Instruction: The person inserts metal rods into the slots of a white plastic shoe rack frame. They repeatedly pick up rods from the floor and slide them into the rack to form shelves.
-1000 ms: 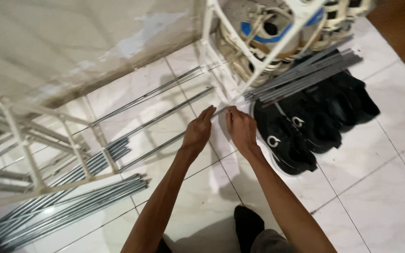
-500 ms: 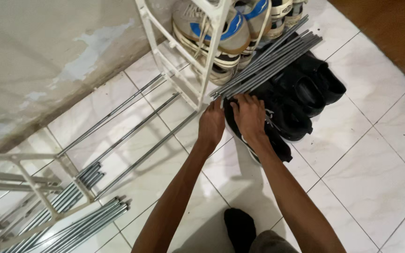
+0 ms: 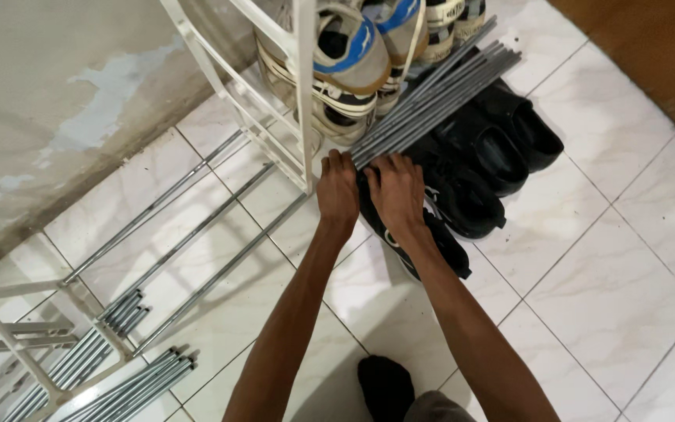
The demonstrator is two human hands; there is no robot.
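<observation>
White glossy floor tiles [image 3: 603, 258] run up to a stained, peeling wall [image 3: 48, 101]. Both hands sit at the near end of a bundle of grey metal rods [image 3: 431, 90] that lies slanted across black slip-on shoes [image 3: 486, 148]. Left hand [image 3: 337, 191] has its fingers curled over the rod tips; right hand [image 3: 396, 191] rests flat beside it, fingers spread (whether either actually grips, I cannot tell). Just left stands a white plastic shoe rack frame [image 3: 302, 86] with blue-and-cream sneakers [image 3: 353, 55]. More loose rods [image 3: 197, 234] lie toward the floor's lower left corner.
</observation>
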